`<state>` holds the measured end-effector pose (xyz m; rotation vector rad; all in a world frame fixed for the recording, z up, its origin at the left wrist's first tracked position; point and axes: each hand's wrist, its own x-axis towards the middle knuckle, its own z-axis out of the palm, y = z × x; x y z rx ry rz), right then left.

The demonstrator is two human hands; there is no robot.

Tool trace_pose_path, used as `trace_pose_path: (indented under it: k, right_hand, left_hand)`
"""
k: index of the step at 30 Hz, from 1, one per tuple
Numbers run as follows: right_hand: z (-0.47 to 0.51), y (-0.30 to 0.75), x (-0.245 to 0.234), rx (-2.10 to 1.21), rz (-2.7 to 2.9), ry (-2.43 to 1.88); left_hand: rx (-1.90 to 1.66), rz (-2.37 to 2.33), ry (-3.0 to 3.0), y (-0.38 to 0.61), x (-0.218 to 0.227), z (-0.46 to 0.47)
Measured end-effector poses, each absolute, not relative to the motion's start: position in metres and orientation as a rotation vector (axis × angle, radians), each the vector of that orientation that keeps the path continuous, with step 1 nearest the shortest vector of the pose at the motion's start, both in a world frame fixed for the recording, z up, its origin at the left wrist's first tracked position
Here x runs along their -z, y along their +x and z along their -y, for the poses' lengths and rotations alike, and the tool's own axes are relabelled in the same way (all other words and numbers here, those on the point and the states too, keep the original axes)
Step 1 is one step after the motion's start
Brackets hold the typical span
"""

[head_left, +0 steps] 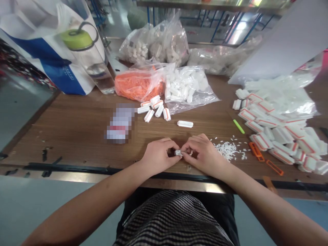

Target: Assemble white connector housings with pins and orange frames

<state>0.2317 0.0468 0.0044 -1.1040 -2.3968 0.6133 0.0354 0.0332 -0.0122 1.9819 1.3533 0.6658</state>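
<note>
left hand (159, 157) — curled inward, pinching; right hand (203, 155) — likewise, just beside it; left forearm (97, 194), right forearm (266, 201) — bare, angled inward.

The light on your bench is bright and even, falling from above, with only soft shadows beneath your left hand (159, 157) and right hand (205, 156). Glare streaks the metal front edge (77, 176) and plastic bags (176, 44). The wide lens bends the frame's edges; one pixelated patch (120, 123) stays blurred.
</note>
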Motion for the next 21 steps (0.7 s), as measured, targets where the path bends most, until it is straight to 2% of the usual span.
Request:
trace_pose_path:
  k: [13,21]
  right_hand:
    - [-0.049,0.233,-0.02,-0.59,2.594,-1.043]
    - [-0.04,0.238,-0.021,-0.303,2.559,-0.937]
  left_hand:
    - [-0.633,-1.373,1.961,0.037,0.01,-0.032]
    - [-0.619,-1.377,1.953,0.036,0.009,-0.032]
